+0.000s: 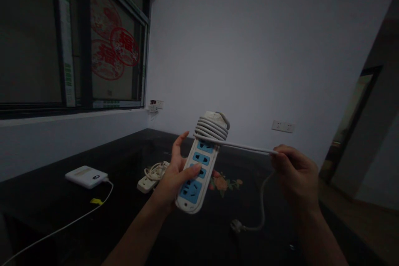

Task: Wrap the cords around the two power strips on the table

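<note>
My left hand grips a white power strip with blue sockets, its thumb across the socket face and the index finger raised. The strip is held tilted above the dark table, top end leaning right. Several turns of its grey-white cord are wound round the far end. From the coil the cord runs taut to the right, pinched between thumb and fingers of my right hand. Below that hand the loose end hangs in a curve down to the plug, which is low over or on the table; I cannot tell which.
On the black table, left of my hands, lies another white power strip with its cord bundled. Further left sits a white box-shaped device with a thin cable and a yellow tag. Wall sockets are behind.
</note>
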Motion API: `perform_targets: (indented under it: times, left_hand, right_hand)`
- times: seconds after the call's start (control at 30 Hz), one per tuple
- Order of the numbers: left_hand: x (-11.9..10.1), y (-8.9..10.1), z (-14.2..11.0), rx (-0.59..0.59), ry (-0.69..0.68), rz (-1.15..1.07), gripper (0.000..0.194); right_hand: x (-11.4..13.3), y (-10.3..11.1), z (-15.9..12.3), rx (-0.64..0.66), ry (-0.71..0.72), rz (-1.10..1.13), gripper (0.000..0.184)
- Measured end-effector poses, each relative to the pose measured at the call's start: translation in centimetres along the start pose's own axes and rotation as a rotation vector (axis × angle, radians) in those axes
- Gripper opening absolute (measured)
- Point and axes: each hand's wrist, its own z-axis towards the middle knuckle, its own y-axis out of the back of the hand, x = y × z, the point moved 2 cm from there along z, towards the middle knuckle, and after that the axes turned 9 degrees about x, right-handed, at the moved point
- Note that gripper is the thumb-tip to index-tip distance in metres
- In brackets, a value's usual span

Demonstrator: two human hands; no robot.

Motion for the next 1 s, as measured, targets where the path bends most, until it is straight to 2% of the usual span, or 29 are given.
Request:
perform_targets:
  times: [0.07,0.17,0.37,0.6,0.77,0.9,1.0]
  left_hand:
    - [0.3,0.2,0.1,-0.027,0.0,0.019,0.088]
    - [0.6,0.4,0.1,-0.026,0.012,0.026,0.079]
    - [0.6,0.7,-0.1,-0.03,-0.003,0.019,0.076]
    - [0.1,1.2,-0.1,-0.003,-0.009,0.018,0.074]
    - [0.0,0.5,-0.5,0.07,-0.031,-0.063,0.07]
    - [0.3,-0.5,-1.0,0.152,-0.021,-0.132,0.064]
    - [1.0,-1.3,-1.4,0.261,0.036,-0.205,0.066]
  right_hand:
    - [-0.3,-0.1,-0.2,-0.009,-0.039,-0.025,0.017]
    - [-0.5,-0.6,-0.3,0.012,-0.074,-0.076,0.018]
    - [-0.6,-1.3,-1.0,0.068,-0.055,-0.141,0.016]
    - [-1.1,-2.2,-2.0,0.257,-0.036,-0.152,0.015]
    - [-0.9,-3.6,-2.4,0.409,-0.039,-0.145,0.018]
    - [-1.2,-4.2,-2.6,0.393,-0.02,-0.11,0.018]
    - [-1.8,-4.8,-2.8,0.454,-0.076,-0.004,0.019]
